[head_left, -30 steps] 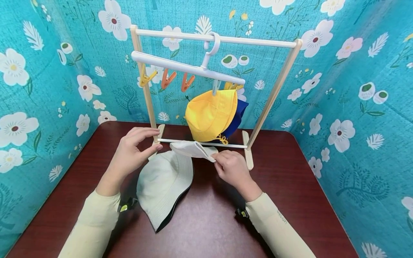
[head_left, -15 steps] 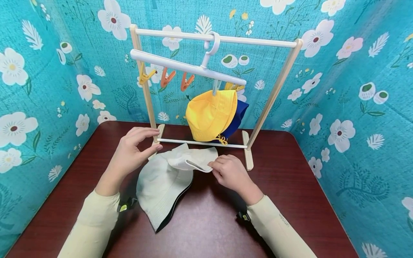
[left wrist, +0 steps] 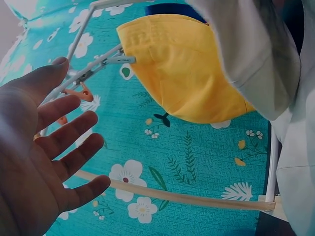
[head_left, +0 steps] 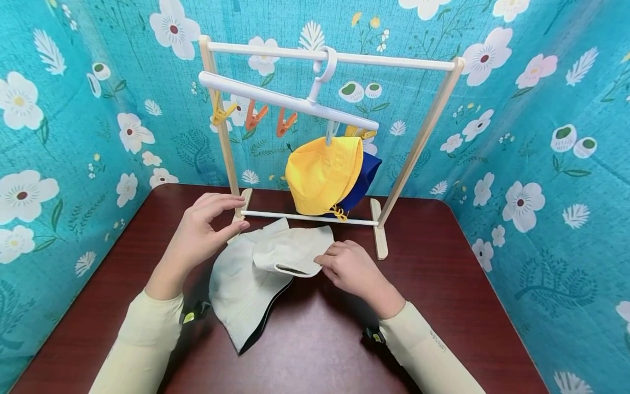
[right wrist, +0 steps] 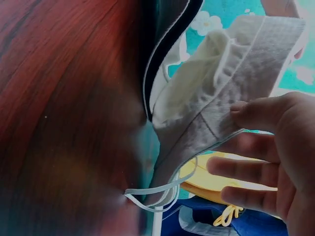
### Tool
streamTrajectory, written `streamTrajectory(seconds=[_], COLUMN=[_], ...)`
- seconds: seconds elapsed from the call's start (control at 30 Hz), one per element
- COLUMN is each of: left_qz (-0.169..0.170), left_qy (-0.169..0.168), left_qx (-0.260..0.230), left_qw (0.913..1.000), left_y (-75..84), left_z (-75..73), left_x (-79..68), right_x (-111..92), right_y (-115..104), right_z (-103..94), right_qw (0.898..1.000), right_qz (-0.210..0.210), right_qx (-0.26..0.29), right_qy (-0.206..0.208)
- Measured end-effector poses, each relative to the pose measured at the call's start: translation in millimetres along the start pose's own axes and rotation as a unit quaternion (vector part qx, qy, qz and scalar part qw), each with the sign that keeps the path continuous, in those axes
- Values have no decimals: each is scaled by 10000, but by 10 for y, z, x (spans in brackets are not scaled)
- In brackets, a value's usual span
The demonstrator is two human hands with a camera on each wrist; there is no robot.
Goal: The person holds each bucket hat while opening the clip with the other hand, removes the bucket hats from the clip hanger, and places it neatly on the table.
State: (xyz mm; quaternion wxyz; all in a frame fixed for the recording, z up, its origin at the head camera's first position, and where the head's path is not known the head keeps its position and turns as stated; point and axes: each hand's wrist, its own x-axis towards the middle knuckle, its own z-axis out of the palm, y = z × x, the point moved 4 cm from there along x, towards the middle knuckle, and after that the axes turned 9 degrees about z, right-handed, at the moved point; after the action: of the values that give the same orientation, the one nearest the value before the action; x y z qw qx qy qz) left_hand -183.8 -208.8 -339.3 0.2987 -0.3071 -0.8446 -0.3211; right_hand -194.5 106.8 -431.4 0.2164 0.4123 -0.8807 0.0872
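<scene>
l grip wide nr lg hat; r grip holds sm hat by brim

From my head feed I count one bench and, toward its far edge, one rack with two uprights, two rails and two feet. I have one hanger. I can make out five clips: two yellow clips, two orange clips, one pale blue clip. I get four hats: one yellow hat, one blue hat, one larger pale hat, one smaller pale hat. Hands: one left hand, one right hand.
</scene>
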Motion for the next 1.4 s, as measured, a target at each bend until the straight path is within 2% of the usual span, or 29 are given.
streamTrajectory(seconds=[0.3, 0.47, 0.7, 0.97, 1.4], left_qz=[19, 80, 17, 18, -36], left_qy=[-41, -64, -117, -120, -282], left_qx=[-77, -117, -88, -124, -27], left_qw=[10000, 9999, 9999, 9998, 9996], left_y=[11, 13, 19, 13, -43], left_z=[12, 26, 0, -8, 9], left_x=[26, 42, 24, 17, -36], right_x=[-70, -115, -133, -156, -169], right_y=[-9, -7, 14, 26, 0], right_z=[54, 83, 94, 117, 233], right_qw=[9963, 9935, 9934, 9909, 9861], right_qz=[-567, -728, -739, -610, -428], right_qx=[-214, -258, -113, 147, 253], right_qy=[-617, -836, -867, -1195, -1585])
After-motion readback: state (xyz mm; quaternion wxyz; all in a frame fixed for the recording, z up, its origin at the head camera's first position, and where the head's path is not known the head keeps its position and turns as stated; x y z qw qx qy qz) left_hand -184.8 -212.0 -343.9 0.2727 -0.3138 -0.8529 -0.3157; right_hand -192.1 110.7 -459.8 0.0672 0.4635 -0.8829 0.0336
